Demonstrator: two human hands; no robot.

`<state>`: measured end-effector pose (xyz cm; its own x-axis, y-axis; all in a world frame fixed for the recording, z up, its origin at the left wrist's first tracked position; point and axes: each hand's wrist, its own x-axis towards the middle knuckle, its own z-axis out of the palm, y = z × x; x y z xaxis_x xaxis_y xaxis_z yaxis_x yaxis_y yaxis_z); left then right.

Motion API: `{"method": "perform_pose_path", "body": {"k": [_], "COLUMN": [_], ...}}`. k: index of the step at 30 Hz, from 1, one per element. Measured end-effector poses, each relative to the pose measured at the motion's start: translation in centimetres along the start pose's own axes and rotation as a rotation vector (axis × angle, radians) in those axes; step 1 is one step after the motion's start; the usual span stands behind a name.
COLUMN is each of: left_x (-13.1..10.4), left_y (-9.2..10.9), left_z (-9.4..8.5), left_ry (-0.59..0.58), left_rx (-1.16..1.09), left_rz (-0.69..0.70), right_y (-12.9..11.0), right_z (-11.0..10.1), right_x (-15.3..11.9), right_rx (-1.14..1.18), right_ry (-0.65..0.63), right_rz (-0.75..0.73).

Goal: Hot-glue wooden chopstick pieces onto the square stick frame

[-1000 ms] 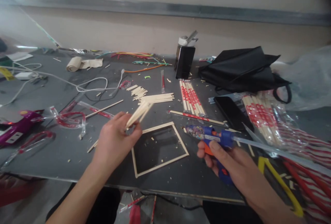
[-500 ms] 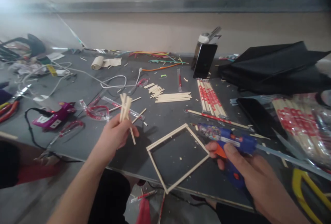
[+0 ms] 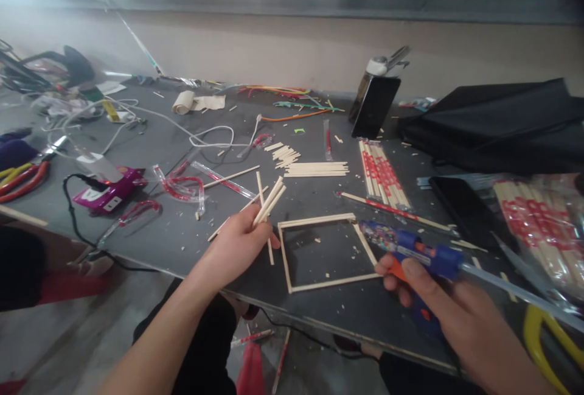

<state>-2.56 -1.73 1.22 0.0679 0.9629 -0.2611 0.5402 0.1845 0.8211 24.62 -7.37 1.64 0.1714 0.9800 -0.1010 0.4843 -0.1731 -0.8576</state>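
My left hand (image 3: 239,243) is closed around several short wooden sticks (image 3: 272,199), which poke up past the fingers, with one angled downward. It is just left of a four-sided frame (image 3: 335,283) of wooden sticks lying on the table. A blue glue gun (image 3: 406,246) with an orange trigger is gripped in my right hand (image 3: 449,300). Its nozzle points left, beside the frame's far right corner, and a long clear glue stick (image 3: 511,288) extends from its back. The right fingers are by the frame's near right corner; whether they touch it I cannot tell.
Cut sticks (image 3: 316,169) and wrapped chopsticks (image 3: 383,173) lie beyond the frame. A phone (image 3: 376,106) leans upright behind them; another phone (image 3: 465,209) lies flat at right. Yellow-handled scissors (image 3: 538,337) sit near right, a purple device (image 3: 112,191) with cables left.
The frame has turned on the table, and its near corner no longer overhangs the edge. My left hand has moved right with the sticks, closer to the frame. The view has shifted slightly.
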Motion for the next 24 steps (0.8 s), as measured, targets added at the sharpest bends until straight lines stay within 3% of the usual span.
{"method": "perform_pose_path", "body": {"k": [4, 7, 12, 24], "left_x": [0.8, 1.8, 3.4, 3.7], "left_y": [-0.5, -0.6, -0.1, -0.6], "left_z": [-0.3, -0.6, -0.8, -0.6], "left_ry": [0.043, 0.053, -0.093, -0.190], "left_rx": [-0.020, -0.045, -0.097, -0.020], "left_rz": [0.017, -0.013, -0.001, 0.063], "right_y": [-1.1, -2.4, -4.0, -3.9], "right_z": [0.1, 0.9, 3.2, 5.4], "right_x": [-0.3, -0.2, 0.8, 1.7], "right_rx": [0.134, 0.196, 0.041, -0.071], "right_ry": [-0.092, -0.235, -0.404, -0.402], "right_rz": [0.084, 0.100, 0.020, 0.037]}}
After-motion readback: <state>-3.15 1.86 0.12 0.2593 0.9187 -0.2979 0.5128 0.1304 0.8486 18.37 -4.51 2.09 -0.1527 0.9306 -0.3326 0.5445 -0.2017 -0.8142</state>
